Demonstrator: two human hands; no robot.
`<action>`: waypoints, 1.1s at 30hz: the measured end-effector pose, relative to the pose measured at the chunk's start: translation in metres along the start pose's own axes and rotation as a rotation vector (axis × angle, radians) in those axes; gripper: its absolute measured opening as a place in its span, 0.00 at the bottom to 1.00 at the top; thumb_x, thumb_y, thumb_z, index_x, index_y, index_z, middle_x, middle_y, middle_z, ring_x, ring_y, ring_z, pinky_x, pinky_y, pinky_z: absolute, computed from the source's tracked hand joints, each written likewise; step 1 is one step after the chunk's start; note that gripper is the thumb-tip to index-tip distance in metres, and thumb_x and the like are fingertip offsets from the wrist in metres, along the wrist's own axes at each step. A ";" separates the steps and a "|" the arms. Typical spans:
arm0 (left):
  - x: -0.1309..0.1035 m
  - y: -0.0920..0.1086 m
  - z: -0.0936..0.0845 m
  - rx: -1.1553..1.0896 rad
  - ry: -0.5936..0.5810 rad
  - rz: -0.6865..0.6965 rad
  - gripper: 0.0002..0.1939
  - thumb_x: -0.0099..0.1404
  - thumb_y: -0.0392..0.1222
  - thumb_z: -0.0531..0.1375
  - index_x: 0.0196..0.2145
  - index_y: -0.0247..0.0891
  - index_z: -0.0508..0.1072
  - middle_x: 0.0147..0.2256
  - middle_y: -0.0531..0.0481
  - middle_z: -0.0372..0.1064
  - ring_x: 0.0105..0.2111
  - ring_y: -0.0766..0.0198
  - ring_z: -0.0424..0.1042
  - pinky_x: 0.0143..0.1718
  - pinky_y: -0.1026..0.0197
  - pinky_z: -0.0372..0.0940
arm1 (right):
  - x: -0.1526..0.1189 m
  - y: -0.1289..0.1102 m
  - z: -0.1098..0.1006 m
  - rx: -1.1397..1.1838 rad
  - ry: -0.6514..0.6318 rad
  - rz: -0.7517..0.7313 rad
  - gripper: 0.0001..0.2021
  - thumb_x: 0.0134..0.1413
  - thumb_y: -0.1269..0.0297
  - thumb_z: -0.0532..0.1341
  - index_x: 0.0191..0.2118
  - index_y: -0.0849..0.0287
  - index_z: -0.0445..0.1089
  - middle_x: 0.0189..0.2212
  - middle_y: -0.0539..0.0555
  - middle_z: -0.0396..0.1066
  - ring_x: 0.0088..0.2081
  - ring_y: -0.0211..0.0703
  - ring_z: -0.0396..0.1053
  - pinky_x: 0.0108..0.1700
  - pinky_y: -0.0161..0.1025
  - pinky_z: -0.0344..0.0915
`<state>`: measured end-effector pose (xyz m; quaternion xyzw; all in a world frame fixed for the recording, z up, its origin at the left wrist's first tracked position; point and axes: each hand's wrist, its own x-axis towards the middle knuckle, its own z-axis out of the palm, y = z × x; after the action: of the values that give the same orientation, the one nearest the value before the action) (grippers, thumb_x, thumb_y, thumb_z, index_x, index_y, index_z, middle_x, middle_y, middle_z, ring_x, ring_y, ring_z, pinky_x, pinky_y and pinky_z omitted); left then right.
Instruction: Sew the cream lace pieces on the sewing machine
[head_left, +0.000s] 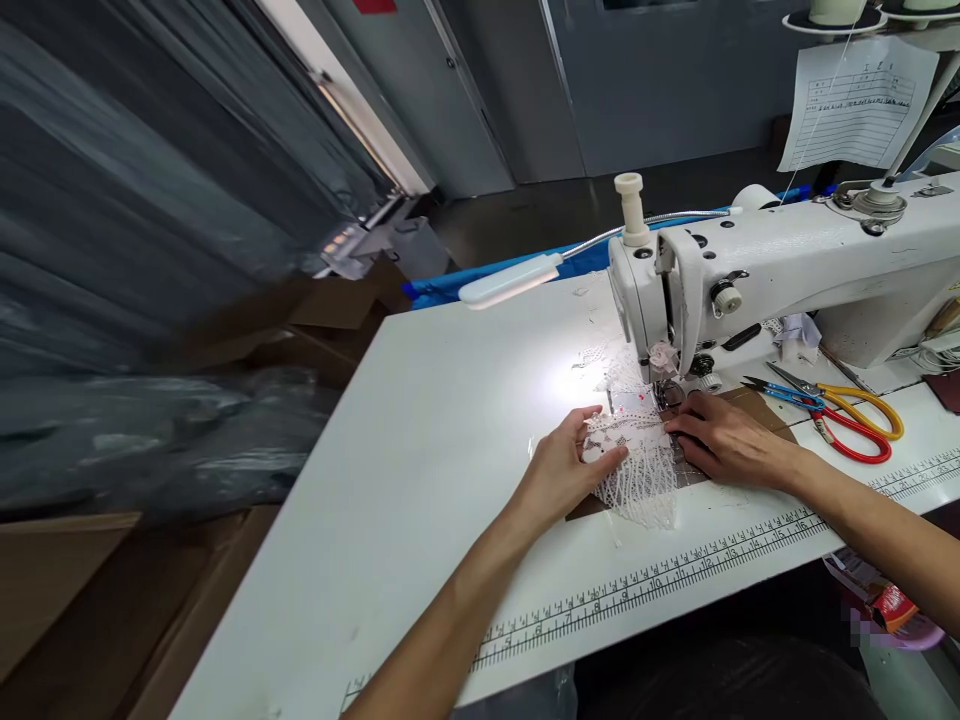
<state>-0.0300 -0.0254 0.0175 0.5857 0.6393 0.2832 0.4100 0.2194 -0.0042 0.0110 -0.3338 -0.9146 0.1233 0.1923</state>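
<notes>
A piece of white lace fabric (637, 485) with a fringed lower edge lies at the needle area of a white sewing machine (780, 245). My left hand (564, 465) grips the lace at its left side, thumb on top and fingers toward the machine. On the right side, my right hand (720, 435) is closed at the lace's edge, close to the presser foot (670, 393); its fingertips partly hide what they hold. Brown material (690, 472) shows beneath the lace. A pale fabric flower (663, 358) sits on the machine head just above the needle area.
Red-handled scissors (859, 435) and yellow-handled scissors (862, 400) lie right of my right hand. A printed ruler (652, 585) runs along the table's (420, 450) front edge. A lamp (510, 282) lights the work from behind. Cardboard boxes (330, 300) stand left.
</notes>
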 end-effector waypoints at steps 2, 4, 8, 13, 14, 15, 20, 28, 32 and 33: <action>-0.001 0.003 0.000 -0.008 0.001 -0.001 0.38 0.50 0.54 0.70 0.56 0.36 0.69 0.35 0.46 0.74 0.38 0.55 0.74 0.38 0.56 0.68 | -0.001 0.001 0.000 0.069 0.016 0.021 0.14 0.66 0.67 0.51 0.50 0.60 0.71 0.42 0.61 0.70 0.45 0.49 0.69 0.49 0.50 0.72; -0.002 0.007 0.000 0.005 0.001 -0.012 0.37 0.50 0.53 0.70 0.55 0.36 0.69 0.34 0.47 0.74 0.37 0.56 0.74 0.37 0.57 0.67 | -0.002 0.004 0.000 0.135 0.032 0.029 0.15 0.66 0.67 0.52 0.52 0.60 0.70 0.42 0.60 0.70 0.44 0.47 0.69 0.50 0.49 0.72; -0.004 0.015 0.003 0.052 0.002 -0.036 0.38 0.51 0.54 0.68 0.56 0.35 0.69 0.29 0.52 0.69 0.31 0.60 0.70 0.31 0.60 0.64 | -0.003 0.008 0.003 0.155 0.044 -0.017 0.16 0.66 0.66 0.53 0.55 0.60 0.71 0.45 0.61 0.70 0.45 0.48 0.69 0.50 0.50 0.72; -0.006 0.018 0.005 0.048 -0.013 -0.030 0.39 0.50 0.56 0.67 0.56 0.33 0.69 0.22 0.59 0.58 0.24 0.65 0.61 0.25 0.63 0.55 | -0.004 0.007 0.003 0.124 0.033 -0.027 0.15 0.64 0.68 0.54 0.51 0.63 0.74 0.45 0.63 0.70 0.47 0.49 0.68 0.49 0.50 0.72; -0.007 0.018 0.005 0.051 -0.013 -0.028 0.38 0.49 0.55 0.67 0.55 0.34 0.69 0.22 0.59 0.58 0.24 0.65 0.60 0.25 0.63 0.55 | -0.005 0.007 0.002 0.124 0.030 -0.022 0.15 0.64 0.69 0.54 0.51 0.63 0.74 0.45 0.63 0.70 0.47 0.48 0.68 0.49 0.49 0.72; -0.007 0.019 0.005 0.051 -0.013 -0.028 0.38 0.49 0.55 0.68 0.55 0.34 0.69 0.23 0.59 0.59 0.24 0.65 0.61 0.25 0.63 0.55 | -0.005 0.006 0.001 0.120 0.025 -0.019 0.16 0.64 0.69 0.54 0.51 0.63 0.73 0.45 0.63 0.70 0.47 0.48 0.68 0.49 0.49 0.72; -0.007 0.020 0.005 0.048 -0.006 -0.041 0.38 0.49 0.53 0.68 0.56 0.34 0.69 0.23 0.58 0.60 0.24 0.64 0.62 0.24 0.63 0.57 | -0.005 0.004 -0.001 0.098 0.013 0.000 0.16 0.64 0.69 0.53 0.52 0.63 0.73 0.46 0.63 0.69 0.48 0.49 0.68 0.50 0.51 0.72; -0.003 0.014 0.004 0.014 -0.022 -0.086 0.40 0.49 0.55 0.69 0.57 0.35 0.68 0.24 0.58 0.58 0.23 0.65 0.62 0.24 0.64 0.56 | -0.005 0.004 -0.012 0.203 -0.049 0.011 0.18 0.63 0.70 0.53 0.53 0.58 0.75 0.46 0.60 0.71 0.48 0.47 0.69 0.53 0.48 0.70; -0.001 0.011 0.003 0.032 -0.004 -0.083 0.38 0.49 0.53 0.70 0.55 0.36 0.70 0.23 0.60 0.56 0.22 0.67 0.60 0.22 0.65 0.55 | -0.005 0.001 -0.015 0.146 -0.137 -0.049 0.18 0.60 0.71 0.56 0.51 0.53 0.77 0.44 0.58 0.70 0.50 0.48 0.67 0.54 0.49 0.67; -0.002 0.010 0.003 0.035 -0.001 -0.079 0.38 0.49 0.52 0.70 0.55 0.36 0.70 0.23 0.60 0.57 0.22 0.67 0.60 0.22 0.65 0.55 | -0.005 0.000 -0.015 0.131 -0.144 -0.053 0.18 0.59 0.71 0.56 0.50 0.52 0.77 0.44 0.57 0.70 0.50 0.48 0.67 0.54 0.49 0.67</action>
<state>-0.0223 -0.0258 0.0247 0.5672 0.6665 0.2552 0.4110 0.2297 -0.0061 0.0233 -0.2863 -0.9246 0.2011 0.1505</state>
